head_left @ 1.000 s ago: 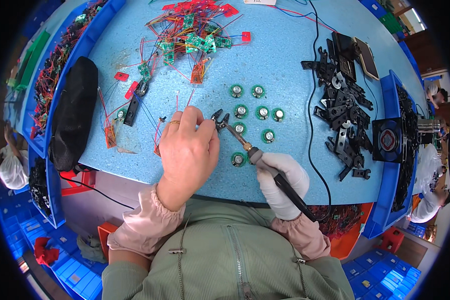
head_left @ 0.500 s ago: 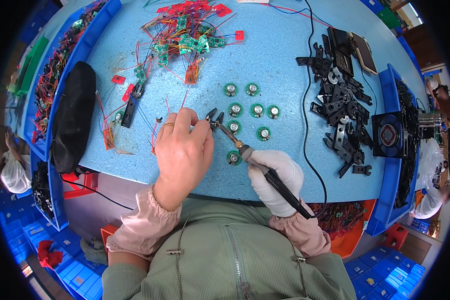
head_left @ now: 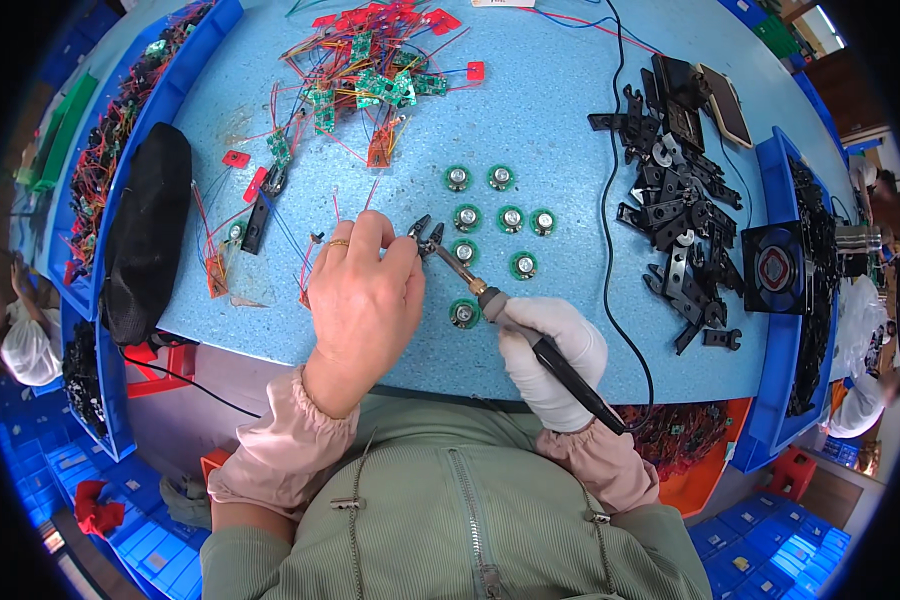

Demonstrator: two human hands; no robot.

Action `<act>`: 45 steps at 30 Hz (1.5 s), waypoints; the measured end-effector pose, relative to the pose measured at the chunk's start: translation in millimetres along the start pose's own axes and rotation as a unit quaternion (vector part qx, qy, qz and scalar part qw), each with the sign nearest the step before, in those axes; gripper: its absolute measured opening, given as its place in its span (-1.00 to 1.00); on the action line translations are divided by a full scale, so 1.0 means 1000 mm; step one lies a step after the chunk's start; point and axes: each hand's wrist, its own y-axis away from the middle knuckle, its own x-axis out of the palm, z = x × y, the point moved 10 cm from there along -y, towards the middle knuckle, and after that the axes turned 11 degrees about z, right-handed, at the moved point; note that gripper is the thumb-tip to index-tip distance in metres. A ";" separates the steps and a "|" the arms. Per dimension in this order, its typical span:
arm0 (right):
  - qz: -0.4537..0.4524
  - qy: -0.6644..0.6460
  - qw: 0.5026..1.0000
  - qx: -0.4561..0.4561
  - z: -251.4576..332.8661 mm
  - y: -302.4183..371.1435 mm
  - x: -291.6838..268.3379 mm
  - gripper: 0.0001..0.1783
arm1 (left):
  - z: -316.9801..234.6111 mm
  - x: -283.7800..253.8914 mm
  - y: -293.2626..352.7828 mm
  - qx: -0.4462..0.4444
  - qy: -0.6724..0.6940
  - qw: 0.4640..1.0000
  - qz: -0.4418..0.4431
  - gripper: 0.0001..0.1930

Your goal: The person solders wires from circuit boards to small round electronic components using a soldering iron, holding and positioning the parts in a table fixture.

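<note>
Biggest thing is the speckled blue table, with a pile of black plastic parts between 2 and 3 o'clock and a tangle of wired green circuit boards between 11 and 12. The bare left hand sits at 9, fingers curled in, but their undersides are hidden, so I honestly can't tell whether they're pinching anything. The gloved right hand is near 4, wrapped round the soldering iron, slim end aimed between 10 and 11.

IMO doing this bit well means a steady wrist, only the very tip meeting the work, and bare fingertips well clear of the hot metal. The piece that matters is the black forked part: just beside the nearest left finger, about 1 o'clock from it, prongs pointing roughly toward 1. The iron's tip is right at it; can't make out actual contact. Smallest are the green-rimmed round parts, spread from 1 to 5 o'clock of that.
</note>
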 end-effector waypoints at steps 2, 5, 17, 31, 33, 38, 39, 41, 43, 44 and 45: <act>-0.005 -0.030 0.999 0.024 -0.008 0.004 0.000 -0.66 | 0.000 0.000 0.000 0.002 -0.001 1.000 0.001 -0.89; -0.013 -0.036 0.999 0.029 -0.010 0.004 -0.003 -0.65 | -0.001 0.000 -0.001 -0.001 -0.007 1.000 0.008 -0.90; -0.065 0.196 0.977 -0.057 0.001 -0.024 -0.056 -0.36 | -0.003 0.003 -0.007 0.001 -0.034 0.999 0.041 -0.90; -0.079 0.423 0.901 0.043 -0.040 -0.042 -0.108 -0.08 | -0.009 0.006 -0.013 0.021 -0.054 0.997 0.053 -0.91; -0.075 0.423 0.902 0.050 -0.039 -0.045 -0.109 -0.08 | -0.009 0.007 -0.014 0.022 -0.063 0.996 0.053 -0.92; -0.067 0.411 0.905 0.094 -0.046 -0.054 -0.111 -0.09 | -0.011 0.007 -0.015 0.029 -0.066 0.996 0.054 -0.92; -0.068 0.411 0.904 0.092 -0.045 -0.054 -0.111 -0.09 | -0.011 0.006 -0.015 0.030 -0.066 0.996 0.053 -0.92; -0.061 0.388 0.916 0.078 -0.045 -0.054 -0.108 -0.10 | -0.011 0.006 -0.015 0.029 -0.065 0.996 0.055 -0.92; -0.053 0.365 0.927 0.064 -0.046 -0.053 -0.105 -0.11 | -0.011 0.006 -0.015 0.027 -0.064 0.996 0.058 -0.93; -0.053 0.365 0.928 0.063 -0.046 -0.052 -0.105 -0.11 | -0.011 0.006 -0.015 0.027 -0.065 0.996 0.058 -0.93; -0.063 0.325 0.942 0.047 -0.044 -0.050 -0.106 -0.11 | -0.010 0.007 -0.015 0.026 -0.064 0.996 0.057 -0.92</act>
